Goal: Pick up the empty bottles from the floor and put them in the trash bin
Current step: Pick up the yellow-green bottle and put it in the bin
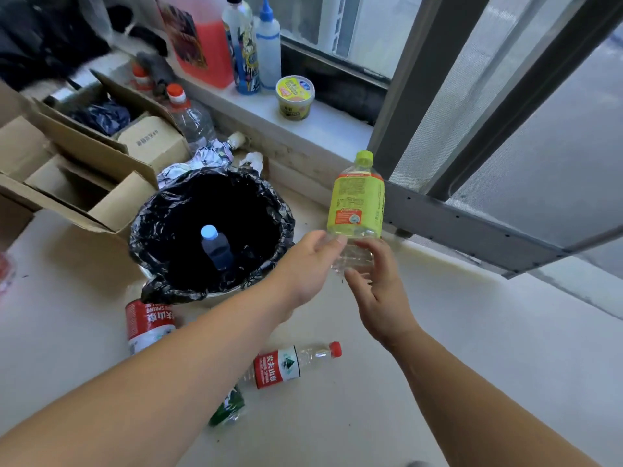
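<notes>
An empty bottle with a yellow-green label and cap is held upright in the air, just right of the trash bin. My left hand and my right hand both hold its clear lower end from either side. The bin is lined with a black bag, and a blue-capped bottle stands inside it. On the floor lie a red-labelled bottle with a red cap, a second red-labelled bottle partly behind my left forearm, and a green-labelled bottle.
Open cardboard boxes stand left of the bin. A large clear bottle with a red cap and crumpled foil lie behind it. The window sill holds a pink jug, two bottles and a yellow tub. A window frame juts out on the right.
</notes>
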